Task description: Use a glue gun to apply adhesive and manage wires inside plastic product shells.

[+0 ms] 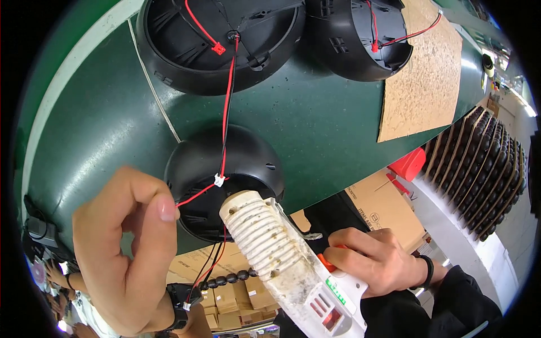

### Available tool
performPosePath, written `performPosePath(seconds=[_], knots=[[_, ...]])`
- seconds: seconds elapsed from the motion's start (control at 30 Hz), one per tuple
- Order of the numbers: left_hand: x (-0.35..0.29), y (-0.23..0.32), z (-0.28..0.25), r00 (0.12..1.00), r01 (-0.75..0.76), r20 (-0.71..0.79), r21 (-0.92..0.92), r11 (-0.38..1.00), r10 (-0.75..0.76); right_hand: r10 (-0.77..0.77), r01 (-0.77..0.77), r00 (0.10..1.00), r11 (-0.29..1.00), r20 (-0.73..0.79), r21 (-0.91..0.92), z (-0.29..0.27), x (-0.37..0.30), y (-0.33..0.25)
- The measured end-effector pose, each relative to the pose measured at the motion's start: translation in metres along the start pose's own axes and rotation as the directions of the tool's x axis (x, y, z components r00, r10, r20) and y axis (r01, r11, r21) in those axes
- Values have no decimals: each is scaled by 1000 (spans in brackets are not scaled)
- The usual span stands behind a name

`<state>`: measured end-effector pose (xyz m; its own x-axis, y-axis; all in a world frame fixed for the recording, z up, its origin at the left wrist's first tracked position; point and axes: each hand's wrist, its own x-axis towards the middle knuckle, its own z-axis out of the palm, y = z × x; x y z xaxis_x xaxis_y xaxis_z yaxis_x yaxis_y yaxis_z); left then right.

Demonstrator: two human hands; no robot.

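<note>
My right hand (372,256) is wrapped round the handle of a white heat gun (265,239), a finger at its orange trigger. The gun's ribbed, stained barrel points up and left over a small black round shell (225,152) at the table's near edge. My left hand (132,242) pinches a thin red wire (194,198) left of the nozzle. That wire runs toward a white connector (218,180), where a red-and-black cable (227,112) comes down from a large black shell (186,84). Another white connector (186,306) dangles below.
A second black shell (332,53) with red and black leads stands at the far right beside a tan board (422,79) on the green table (84,129). Cardboard boxes (383,208) and a red container (408,163) lie beyond the near edge. Stacked black round parts (479,169) stand at right.
</note>
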<state>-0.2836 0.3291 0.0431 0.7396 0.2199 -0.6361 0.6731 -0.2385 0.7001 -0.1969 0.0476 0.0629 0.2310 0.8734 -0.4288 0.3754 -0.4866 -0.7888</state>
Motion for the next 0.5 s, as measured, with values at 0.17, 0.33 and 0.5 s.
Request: performPosePath(seconds=[0.17, 0.33, 0.5], knots=[[-12, -10, 0, 999, 2, -39, 29, 1000, -1, 20, -19, 999, 1000, 43, -11, -8, -4, -1], [-21, -21, 0, 992, -113, 61, 51, 992, 109, -6, 5, 1000, 1000, -23, -30, -8, -3, 0], [-21, -28, 0, 990, -130, 67, 81, 988, 125, 25, -25, 999, 1000, 37, -6, -10, -3, 0]])
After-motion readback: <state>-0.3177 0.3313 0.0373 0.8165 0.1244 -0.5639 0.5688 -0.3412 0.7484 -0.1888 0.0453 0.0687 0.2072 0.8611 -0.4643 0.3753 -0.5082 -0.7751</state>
